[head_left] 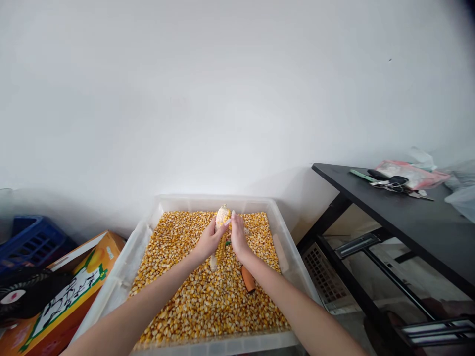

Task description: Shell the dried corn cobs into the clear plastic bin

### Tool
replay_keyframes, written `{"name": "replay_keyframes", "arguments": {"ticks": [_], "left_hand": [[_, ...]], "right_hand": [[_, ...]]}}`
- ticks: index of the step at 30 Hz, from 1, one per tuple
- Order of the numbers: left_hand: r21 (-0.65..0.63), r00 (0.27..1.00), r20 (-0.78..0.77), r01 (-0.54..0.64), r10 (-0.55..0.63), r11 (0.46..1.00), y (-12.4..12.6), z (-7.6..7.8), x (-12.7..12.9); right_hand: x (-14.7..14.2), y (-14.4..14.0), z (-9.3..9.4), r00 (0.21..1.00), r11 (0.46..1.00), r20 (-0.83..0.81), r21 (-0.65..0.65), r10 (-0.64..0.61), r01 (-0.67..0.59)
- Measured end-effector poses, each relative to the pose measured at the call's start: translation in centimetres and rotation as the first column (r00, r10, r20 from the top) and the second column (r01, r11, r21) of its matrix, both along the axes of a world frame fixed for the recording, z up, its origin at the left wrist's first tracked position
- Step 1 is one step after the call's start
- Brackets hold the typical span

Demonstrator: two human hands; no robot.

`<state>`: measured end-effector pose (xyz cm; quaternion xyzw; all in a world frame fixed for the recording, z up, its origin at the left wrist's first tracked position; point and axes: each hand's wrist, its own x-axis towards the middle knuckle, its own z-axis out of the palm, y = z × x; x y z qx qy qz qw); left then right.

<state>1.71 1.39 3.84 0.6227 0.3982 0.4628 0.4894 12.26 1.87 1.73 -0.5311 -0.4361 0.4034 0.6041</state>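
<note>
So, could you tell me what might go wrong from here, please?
Kernels loosened from the corn cob, gripped by the left hand and right hand, might bounce over the low rim of the plastic tub. The orange-handled tool lying half-buried beneath the right wrist could jab an arm.

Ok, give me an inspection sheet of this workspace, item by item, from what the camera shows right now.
Surface: clear plastic tub against a white wall, filled with loose yellow corn kernels.
Job's things: corn cob, partly stripped, held over the tub; an orange-handled tool lies on the kernels.
Clutter: black table at right carries scissors, a pink packet and plastic bags.
Grips: left hand and right hand both closed on the cob.
Cables: nothing seen.
Surroundings: orange printed carton and blue crate at left; white slotted basket under the table.
</note>
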Motion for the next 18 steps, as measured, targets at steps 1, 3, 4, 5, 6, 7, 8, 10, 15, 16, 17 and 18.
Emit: {"name": "replay_keyframes", "arguments": {"ticks": [1,3,4,5,6,7,8,10,15,16,17,18], "left_hand": [[0.005,1.000,-0.017,0.000,0.000,1.000,0.0,-0.1,0.0],[-0.001,0.998,-0.060,0.020,-0.020,1.000,-0.2,-0.2,0.1],[-0.010,0.995,-0.090,0.043,-0.043,0.999,-0.3,-0.3,0.1],[-0.016,0.990,-0.122,0.067,-0.068,0.998,-0.4,-0.4,0.1],[-0.020,0.984,-0.156,0.090,-0.092,0.996,-0.4,-0.6,0.1],[-0.022,0.977,-0.186,0.104,-0.106,0.994,-0.4,-0.7,0.1],[-0.020,0.971,-0.210,0.113,-0.115,0.993,-0.4,-0.9,0.1],[0.003,0.967,-0.228,0.118,-0.114,0.993,-0.2,-1.2,0.1],[-0.061,0.988,-0.128,0.074,-0.081,0.995,0.3,-1.4,-0.3],[-0.116,0.992,-0.092,0.071,-0.082,0.991,0.3,-1.3,-0.4],[-0.175,0.995,-0.050,0.077,-0.087,0.982,0.3,-1.1,-0.4],[-0.228,0.995,-0.008,0.093,-0.098,0.969,0.2,-1.0,-0.4]], "right_hand": [[0.2,0.1,0.2,0.999,0.999,-0.007,-0.002,-0.033,0.033],[0.6,0.2,0.7,0.996,1.000,-0.087,-0.013,0.021,-0.023],[0.7,0.3,0.8,0.986,0.996,-0.148,-0.017,0.081,-0.084],[0.7,0.3,0.8,0.969,0.989,-0.203,-0.016,0.139,-0.146],[0.6,0.3,0.8,0.952,0.981,-0.245,-0.016,0.183,-0.193],[0.6,0.3,0.7,0.938,0.975,-0.277,-0.020,0.208,-0.222],[0.5,0.3,0.5,0.927,0.971,-0.306,-0.025,0.218,-0.236],[0.3,0.3,0.2,0.911,0.970,-0.354,-0.032,0.213,-0.240],[0.1,0.4,0.0,0.881,0.970,-0.422,-0.022,0.212,-0.244],[0.1,0.4,0.1,0.879,0.969,-0.424,-0.016,0.218,-0.248],[0.1,0.4,0.2,0.879,0.969,-0.423,-0.010,0.221,-0.248],[0.2,0.5,0.4,0.880,0.970,-0.422,-0.005,0.217,-0.241]]}}
